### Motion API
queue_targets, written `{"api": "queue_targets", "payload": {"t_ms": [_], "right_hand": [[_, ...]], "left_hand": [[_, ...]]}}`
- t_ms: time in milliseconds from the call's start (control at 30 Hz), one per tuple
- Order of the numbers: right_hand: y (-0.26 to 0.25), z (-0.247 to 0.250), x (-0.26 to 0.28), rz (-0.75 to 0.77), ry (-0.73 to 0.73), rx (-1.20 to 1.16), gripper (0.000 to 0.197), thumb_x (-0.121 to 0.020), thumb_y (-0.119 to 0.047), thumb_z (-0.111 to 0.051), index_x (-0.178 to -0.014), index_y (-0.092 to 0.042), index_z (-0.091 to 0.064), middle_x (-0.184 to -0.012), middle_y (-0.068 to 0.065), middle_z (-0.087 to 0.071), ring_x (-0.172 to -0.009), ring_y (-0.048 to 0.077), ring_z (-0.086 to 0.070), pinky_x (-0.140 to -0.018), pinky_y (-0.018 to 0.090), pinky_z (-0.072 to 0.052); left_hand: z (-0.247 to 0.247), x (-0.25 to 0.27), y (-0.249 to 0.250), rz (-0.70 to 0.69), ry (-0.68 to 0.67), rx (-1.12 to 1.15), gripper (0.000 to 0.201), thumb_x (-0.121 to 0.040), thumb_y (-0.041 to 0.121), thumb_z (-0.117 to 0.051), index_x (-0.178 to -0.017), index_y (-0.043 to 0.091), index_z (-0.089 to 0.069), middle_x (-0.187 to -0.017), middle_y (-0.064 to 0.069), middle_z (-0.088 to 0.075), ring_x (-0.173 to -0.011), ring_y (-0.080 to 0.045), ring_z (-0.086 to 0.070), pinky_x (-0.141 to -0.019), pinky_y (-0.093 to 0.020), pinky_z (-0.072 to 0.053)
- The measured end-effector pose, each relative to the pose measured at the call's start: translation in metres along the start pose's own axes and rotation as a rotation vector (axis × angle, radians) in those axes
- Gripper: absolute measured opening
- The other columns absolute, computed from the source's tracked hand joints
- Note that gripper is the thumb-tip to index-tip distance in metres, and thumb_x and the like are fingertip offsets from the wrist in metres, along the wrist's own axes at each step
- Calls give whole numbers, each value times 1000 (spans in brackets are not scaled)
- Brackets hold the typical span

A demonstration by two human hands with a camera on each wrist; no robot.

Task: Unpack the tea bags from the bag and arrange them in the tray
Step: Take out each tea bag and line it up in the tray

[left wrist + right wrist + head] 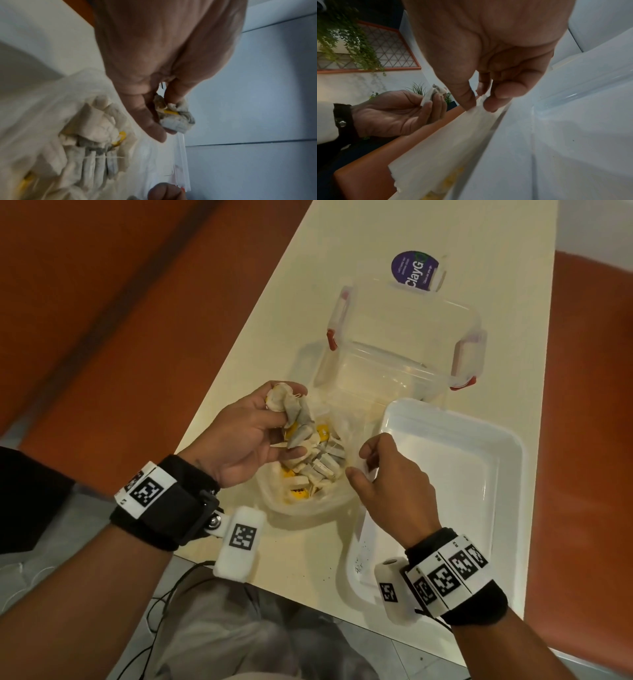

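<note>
A clear plastic bag (308,501) lies open on the cream table, full of several tea bags (322,463) with yellow tags. My left hand (260,426) is raised just above the bag's mouth and grips a small bunch of tea bags (291,412); the same bunch of tea bags (175,116) shows between the thumb and fingers in the left wrist view. My right hand (370,463) pinches the bag's right edge (479,104) between thumb and forefinger. The white tray (445,491) lies right of the bag, with only dark specks in it.
A clear lidded box with red clips (400,350) stands open behind the bag and tray. A purple round label (414,270) lies farther back. Orange seats (102,313) flank the narrow table (308,556); its near edge is close to my wrists.
</note>
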State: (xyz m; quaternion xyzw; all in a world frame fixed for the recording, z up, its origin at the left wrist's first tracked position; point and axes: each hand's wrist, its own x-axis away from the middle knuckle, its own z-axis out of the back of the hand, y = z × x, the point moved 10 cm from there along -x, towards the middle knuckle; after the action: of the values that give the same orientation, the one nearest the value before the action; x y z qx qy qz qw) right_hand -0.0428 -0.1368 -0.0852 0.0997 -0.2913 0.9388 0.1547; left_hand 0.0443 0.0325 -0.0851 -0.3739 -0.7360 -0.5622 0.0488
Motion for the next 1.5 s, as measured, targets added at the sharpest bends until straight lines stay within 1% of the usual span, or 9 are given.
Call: {"api": "queue_targets", "payload": {"t_ms": [233, 333, 500, 700, 900, 1033, 1233, 1333, 1500], "right_hand": [[-23, 31, 6, 101, 166, -318, 20, -92, -45, -64, -104, -30, -57, -100, -16, -58, -66, 6, -53, -61, 21, -40], [-31, 42, 12, 17, 115, -713, 29, -90, -49, -65, -109, -28, -62, -90, -17, -65, -69, 17, -62, -64, 33, -53], [-23, 45, 10, -64, 28, -873, 24, -88, -34, -73, -107, -18, -70, -85, 0, -71, -65, 13, -67, -60, 28, -53], [8, 44, 16, -167, 6, -1065, 12, -94, -15, -66, -105, -12, -62, -84, 3, -71, -74, 19, -73, -60, 26, -55], [32, 40, 19, -276, 15, -1248, 11, -97, -7, -55, -106, -15, -54, -96, 7, -73, -76, 21, -75, -58, 26, -56], [45, 34, 19, -341, -8, -1372, 26, -97, -3, -47, -114, -17, -61, -96, 4, -76, -77, 20, -74, -59, 27, -59], [56, 32, 16, -342, -15, -1405, 24, -97, -7, -46, -106, -16, -67, -100, 2, -76, -88, 19, -74, -69, 28, -59], [62, 32, 13, -311, -15, -1352, 19, -96, -9, -50, -101, -18, -67, -97, 1, -75, -97, 18, -72, -79, 32, -58], [66, 36, 18, -225, -52, -1167, 12, -95, -13, -58, -104, -14, -67, -104, 7, -75, -102, 19, -70, -82, 35, -57]], "left_hand": [[-22, -3, -6, 25, -34, 209, 45, -96, -11, -35, -116, 19, -62, -95, -8, -68, -80, -22, -68, -63, -34, -60], [-40, 2, -7, 29, -78, 169, 43, -96, -10, -39, -116, 19, -63, -102, -9, -66, -80, -20, -66, -62, -35, -61], [-68, 10, -14, 75, -161, 165, 43, -93, -9, -38, -114, 18, -64, -108, -10, -67, -88, -23, -65, -67, -40, -61], [-87, 6, -34, 180, -123, 266, 22, -85, 27, -67, -105, 18, -64, -104, -8, -69, -88, -25, -70, -73, -38, -59], [-83, -8, -41, 103, 91, 213, 15, -92, 9, -65, -99, 21, -62, -87, 0, -68, -71, -15, -70, -62, -32, -59], [-86, -12, -41, 64, 113, 215, 37, -91, -9, -47, -99, 20, -67, -88, -3, -62, -70, -14, -65, -63, -33, -59], [-97, -14, -52, 132, 119, 135, 11, -86, 19, -66, -96, 20, -70, -79, 4, -58, -58, -8, -52, -53, -23, -45], [-102, -16, -56, 106, 95, -67, 32, -72, 42, -80, -93, 20, -71, -69, 8, -51, -54, -7, -39, -49, -21, -36], [-109, -13, -28, -213, 131, -377, 9, -84, 22, -77, -83, 18, -69, -59, 18, -56, -49, 1, -44, -50, -14, -36]]}}
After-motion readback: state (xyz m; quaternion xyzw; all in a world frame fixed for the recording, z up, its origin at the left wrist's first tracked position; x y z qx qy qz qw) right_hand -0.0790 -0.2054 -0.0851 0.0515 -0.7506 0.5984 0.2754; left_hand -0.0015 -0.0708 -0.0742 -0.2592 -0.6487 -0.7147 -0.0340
